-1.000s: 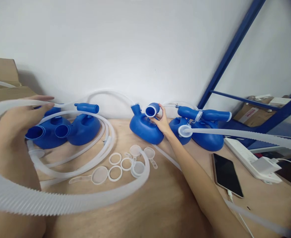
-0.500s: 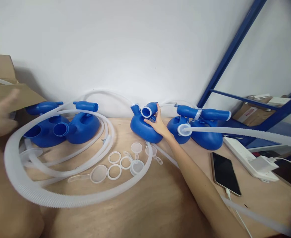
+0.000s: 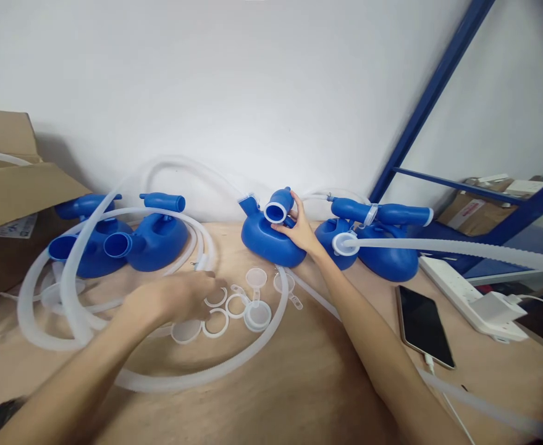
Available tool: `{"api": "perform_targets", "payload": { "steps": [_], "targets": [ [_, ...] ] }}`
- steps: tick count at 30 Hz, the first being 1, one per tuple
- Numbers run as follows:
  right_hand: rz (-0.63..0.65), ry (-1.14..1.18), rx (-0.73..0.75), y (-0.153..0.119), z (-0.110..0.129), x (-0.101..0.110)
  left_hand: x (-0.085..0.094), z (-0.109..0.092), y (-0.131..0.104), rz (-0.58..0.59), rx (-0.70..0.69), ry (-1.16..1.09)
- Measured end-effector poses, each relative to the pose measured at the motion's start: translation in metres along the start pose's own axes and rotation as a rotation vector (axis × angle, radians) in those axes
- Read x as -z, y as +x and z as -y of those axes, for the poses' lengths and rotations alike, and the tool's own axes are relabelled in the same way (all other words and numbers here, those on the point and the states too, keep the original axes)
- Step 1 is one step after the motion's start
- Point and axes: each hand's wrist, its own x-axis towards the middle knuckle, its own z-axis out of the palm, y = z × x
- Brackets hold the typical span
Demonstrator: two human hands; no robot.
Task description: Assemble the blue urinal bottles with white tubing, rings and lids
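Note:
My right hand [image 3: 299, 227] is wrapped around a short blue tube piece [image 3: 286, 199] with a white ring on its mouth, resting on a blue urinal bottle [image 3: 271, 246]. That bottle's neck, to the left, is joined to a clear hose. Over the table, my left hand [image 3: 190, 296] reaches in among loose parts, its fingertips blurred beside a white ring [image 3: 215, 298]; whether it grips that ring I cannot make out. Close by lie a second white ring [image 3: 215, 323], a third ring [image 3: 236, 305], a round translucent cap [image 3: 186, 332] and a strap lid [image 3: 256, 278].
More blue bottles stand at left [image 3: 157, 244] and right [image 3: 387, 256]. A coiled ribbed hose [image 3: 197, 377] loops across the left side. At right lie a phone [image 3: 424, 324] and a power strip [image 3: 451, 290]. A cardboard box [image 3: 25, 191] stands far left.
My left hand has moved right, from the box side to over the rings. The large hose loop at left has shifted. My right hand keeps its hold on the blue tube piece.

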Motion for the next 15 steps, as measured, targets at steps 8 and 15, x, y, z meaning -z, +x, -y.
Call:
{"api": "perform_targets", "payload": {
  "steps": [8, 15],
  "targets": [
    [0.084, 0.059, -0.016, -0.005, 0.021, -0.023, -0.029, -0.001, 0.055, 0.205, 0.001, 0.117],
    [0.039, 0.063, 0.022, -0.005, 0.022, -0.039, -0.023, 0.006, 0.053, 0.185, -0.01, 0.101]
  ]
}}
